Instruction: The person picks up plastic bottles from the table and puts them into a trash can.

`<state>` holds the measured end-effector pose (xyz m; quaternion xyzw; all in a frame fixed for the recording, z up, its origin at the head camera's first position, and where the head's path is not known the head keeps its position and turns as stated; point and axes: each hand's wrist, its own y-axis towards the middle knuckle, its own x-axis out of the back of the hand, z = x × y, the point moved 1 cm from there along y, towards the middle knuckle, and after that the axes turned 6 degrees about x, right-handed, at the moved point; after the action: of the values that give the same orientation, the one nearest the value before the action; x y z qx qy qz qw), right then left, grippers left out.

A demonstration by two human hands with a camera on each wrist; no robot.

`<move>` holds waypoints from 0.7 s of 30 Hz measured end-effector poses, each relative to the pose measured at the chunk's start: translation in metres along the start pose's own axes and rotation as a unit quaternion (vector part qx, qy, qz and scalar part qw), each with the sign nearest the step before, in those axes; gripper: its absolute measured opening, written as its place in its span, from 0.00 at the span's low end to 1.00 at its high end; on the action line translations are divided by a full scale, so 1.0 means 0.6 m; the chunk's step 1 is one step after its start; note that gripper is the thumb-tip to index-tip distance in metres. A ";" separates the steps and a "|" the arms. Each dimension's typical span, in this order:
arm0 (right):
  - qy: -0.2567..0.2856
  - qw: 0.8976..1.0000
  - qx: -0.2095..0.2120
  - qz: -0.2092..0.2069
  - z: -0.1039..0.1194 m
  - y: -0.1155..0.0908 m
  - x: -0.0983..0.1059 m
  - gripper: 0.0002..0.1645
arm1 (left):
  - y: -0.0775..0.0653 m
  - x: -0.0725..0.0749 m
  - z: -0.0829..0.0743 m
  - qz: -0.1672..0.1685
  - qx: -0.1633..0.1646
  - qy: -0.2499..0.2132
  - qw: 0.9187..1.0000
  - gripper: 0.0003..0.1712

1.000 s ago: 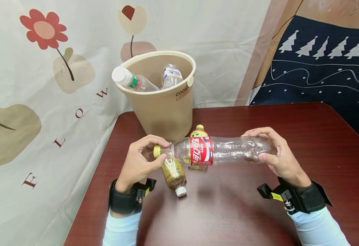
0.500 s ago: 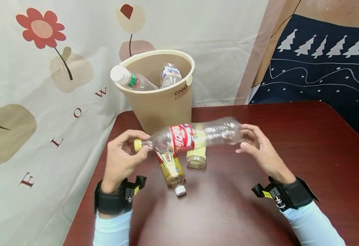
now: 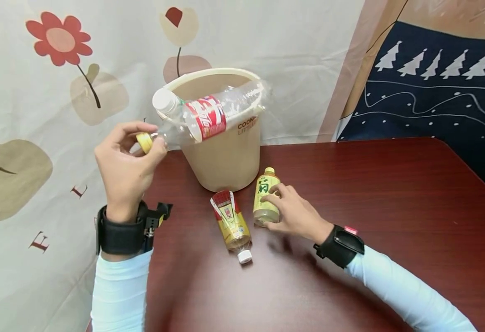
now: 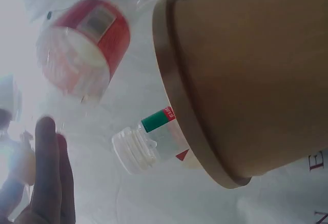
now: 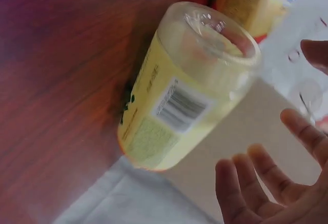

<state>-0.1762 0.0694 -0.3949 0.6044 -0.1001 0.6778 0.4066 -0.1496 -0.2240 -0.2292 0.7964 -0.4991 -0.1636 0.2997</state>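
Note:
My left hand (image 3: pixel 126 166) pinches the neck of a clear plastic bottle with a red label (image 3: pixel 209 121), just below its yellow cap (image 3: pixel 144 142). This bottle slants across the rim of a beige bucket (image 3: pixel 226 161) and is blurred. In the left wrist view, its red-labelled body (image 4: pixel 105 34) is beside the bucket's rim. On the table my right hand (image 3: pixel 294 212) is over a yellow-labelled bottle (image 3: pixel 264 186). The right wrist view shows its fingers (image 5: pixel 271 167) spread, apart from that bottle (image 5: pixel 184 106).
A red-and-yellow-labelled bottle (image 3: pixel 231 226) with a white cap lies on the dark red table (image 3: pixel 383 198), left of the yellow-labelled one. A white-capped bottle (image 3: pixel 166 101) sticks out of the bucket. A printed cloth (image 3: pixel 304 69) hangs behind.
The red-labelled bottle has left my right hand and gone up and left over the bucket in my left hand. My right hand has moved down and left to the yellow-labelled bottle.

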 end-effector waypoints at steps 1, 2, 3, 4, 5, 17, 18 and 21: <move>-0.011 1.000 0.002 0.008 0.004 0.004 -0.003 0.33 | 0.008 -0.002 -0.001 -0.009 -0.002 0.021 1.000 0.07; -0.020 1.000 0.004 0.016 0.007 0.007 -0.007 0.33 | 0.016 -0.004 -0.002 -0.018 -0.001 0.039 0.999 0.07; -0.026 0.999 0.005 0.024 0.009 0.009 -0.011 0.33 | 0.024 -0.007 -0.002 -0.028 0.001 0.063 0.998 0.07; -0.032 0.999 0.005 0.032 0.010 0.011 -0.014 0.33 | 0.032 -0.010 -0.002 -0.038 0.001 0.089 0.995 0.08; -0.040 0.998 0.003 0.040 0.011 0.011 -0.018 0.33 | 0.039 -0.014 -0.002 -0.047 0.002 0.111 0.993 0.09; -0.176 0.983 0.041 0.029 0.005 0.001 -0.057 0.33 | 0.090 -0.075 0.001 -0.039 -0.106 0.263 0.958 0.15; -0.176 0.983 0.040 0.023 0.005 0.000 -0.057 0.33 | 0.091 -0.083 0.001 -0.030 -0.105 0.278 0.954 0.15; -0.170 0.985 0.031 0.017 0.004 -0.003 -0.056 0.32 | 0.093 -0.102 -0.003 0.002 -0.092 0.333 0.938 0.19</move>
<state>-0.1753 0.0545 -0.4252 0.7212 -0.1568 0.5746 0.3536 -0.2150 -0.1866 -0.1944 0.7733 -0.3549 0.0667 0.5211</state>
